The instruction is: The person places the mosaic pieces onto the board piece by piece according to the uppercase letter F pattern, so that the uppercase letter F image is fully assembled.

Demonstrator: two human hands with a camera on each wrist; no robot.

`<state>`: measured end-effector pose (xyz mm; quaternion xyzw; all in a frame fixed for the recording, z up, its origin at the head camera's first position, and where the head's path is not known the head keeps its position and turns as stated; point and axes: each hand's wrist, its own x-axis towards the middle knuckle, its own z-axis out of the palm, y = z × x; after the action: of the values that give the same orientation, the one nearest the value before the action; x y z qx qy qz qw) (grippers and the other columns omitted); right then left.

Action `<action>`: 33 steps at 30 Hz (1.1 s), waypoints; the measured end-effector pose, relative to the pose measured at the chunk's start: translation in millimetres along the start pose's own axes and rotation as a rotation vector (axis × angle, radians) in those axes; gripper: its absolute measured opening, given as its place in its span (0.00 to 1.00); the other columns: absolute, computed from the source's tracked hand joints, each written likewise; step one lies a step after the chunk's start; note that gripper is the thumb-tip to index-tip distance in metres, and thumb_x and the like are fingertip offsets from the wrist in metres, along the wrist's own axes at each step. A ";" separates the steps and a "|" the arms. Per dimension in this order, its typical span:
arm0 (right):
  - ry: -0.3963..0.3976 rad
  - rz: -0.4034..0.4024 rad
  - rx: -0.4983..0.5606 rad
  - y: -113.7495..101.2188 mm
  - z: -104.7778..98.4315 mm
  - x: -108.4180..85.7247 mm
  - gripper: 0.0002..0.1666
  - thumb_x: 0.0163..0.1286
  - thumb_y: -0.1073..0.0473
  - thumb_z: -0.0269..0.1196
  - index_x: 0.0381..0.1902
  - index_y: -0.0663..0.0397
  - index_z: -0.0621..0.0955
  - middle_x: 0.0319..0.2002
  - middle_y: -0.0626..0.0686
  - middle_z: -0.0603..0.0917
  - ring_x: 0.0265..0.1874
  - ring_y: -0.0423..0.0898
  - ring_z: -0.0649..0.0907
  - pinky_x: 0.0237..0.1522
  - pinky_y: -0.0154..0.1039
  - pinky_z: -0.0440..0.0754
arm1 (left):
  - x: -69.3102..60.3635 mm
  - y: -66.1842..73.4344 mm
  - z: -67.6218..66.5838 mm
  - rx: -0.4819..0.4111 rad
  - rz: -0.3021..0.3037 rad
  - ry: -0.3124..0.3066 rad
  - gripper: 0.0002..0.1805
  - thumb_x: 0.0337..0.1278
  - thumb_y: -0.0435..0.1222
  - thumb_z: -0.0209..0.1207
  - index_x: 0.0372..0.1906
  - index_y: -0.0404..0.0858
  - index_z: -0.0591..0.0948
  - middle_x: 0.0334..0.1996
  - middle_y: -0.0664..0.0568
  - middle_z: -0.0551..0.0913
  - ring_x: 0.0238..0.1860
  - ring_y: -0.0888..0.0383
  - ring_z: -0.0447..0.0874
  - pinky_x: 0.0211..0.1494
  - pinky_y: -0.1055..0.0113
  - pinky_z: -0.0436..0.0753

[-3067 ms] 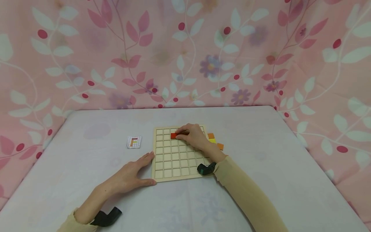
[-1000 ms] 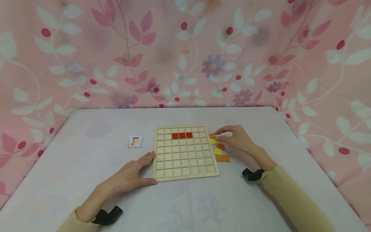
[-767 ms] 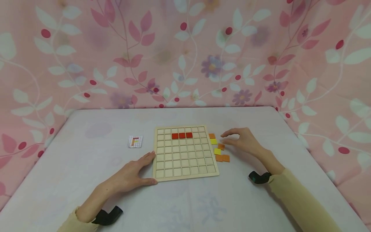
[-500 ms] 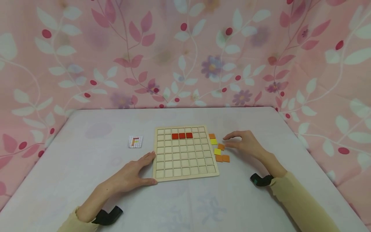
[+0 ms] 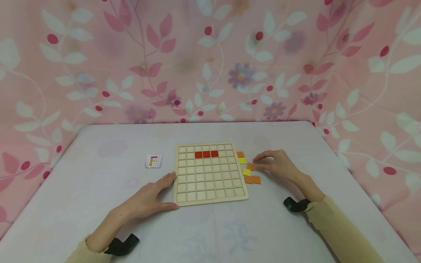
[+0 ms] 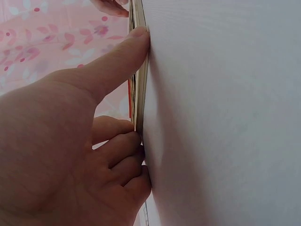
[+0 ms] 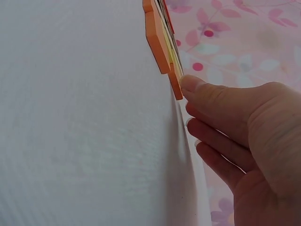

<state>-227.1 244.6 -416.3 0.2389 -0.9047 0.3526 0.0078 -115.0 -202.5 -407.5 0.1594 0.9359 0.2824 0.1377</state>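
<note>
Right of centre in the head view, the person's right hand [image 5: 279,165] is loosely bent around nothing, a gap showing between thumb and forefinger. The thumb tip is at an orange tile [image 5: 251,166] lying flat; whether it touches cannot be told. Just left of that tile are two yellow tiles [image 5: 246,172], with another orange piece [image 5: 240,154] above them and an orange pair [image 5: 249,179] below.

These lie along the right edge of a wooden grid board [image 5: 204,186] at the centre of the frame. In its second row from the top, three red tiles [image 5: 206,154] sit side by side. The left hand [image 5: 148,199], lower left of centre, is spread and grasps nothing, its thumb and fingertips against the board's left edge.

Left of the board is a small patterned card [image 5: 153,160]. A pale cloth [image 5: 296,146] covers the table; a pink floral backdrop [image 5: 184,65] fills the upper frame.
</note>
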 end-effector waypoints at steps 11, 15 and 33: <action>-0.001 -0.080 0.019 0.8 5.9 -0.3 0.16 0.54 0.59 0.78 0.42 0.50 0.89 0.40 0.44 0.90 0.49 0.45 0.86 0.58 0.50 0.79 | -0.5 0.6 -0.4 0.006 -0.009 0.002 0.56 0.48 0.61 0.69 0.79 0.44 0.59 0.78 0.46 0.57 0.77 0.41 0.56 0.72 0.35 0.61; 0.006 -0.069 0.008 -0.5 7.3 -0.5 0.15 0.55 0.59 0.77 0.42 0.49 0.89 0.40 0.43 0.90 0.49 0.45 0.86 0.58 0.49 0.78 | -0.2 0.9 -0.5 0.007 -0.013 0.001 0.56 0.48 0.60 0.70 0.79 0.44 0.59 0.78 0.46 0.57 0.77 0.40 0.57 0.71 0.35 0.62; 0.010 -0.078 -0.001 4.0 8.4 -0.4 0.15 0.57 0.58 0.76 0.43 0.48 0.89 0.42 0.43 0.90 0.50 0.45 0.86 0.57 0.47 0.79 | 0.1 1.1 -0.5 -0.004 -0.032 -0.006 0.56 0.47 0.61 0.70 0.79 0.46 0.59 0.79 0.46 0.57 0.77 0.41 0.55 0.72 0.35 0.61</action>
<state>-227.1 241.9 -425.2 0.2724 -0.8948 0.3529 0.0260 -115.0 -201.8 -406.5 0.1450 0.9374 0.2813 0.1454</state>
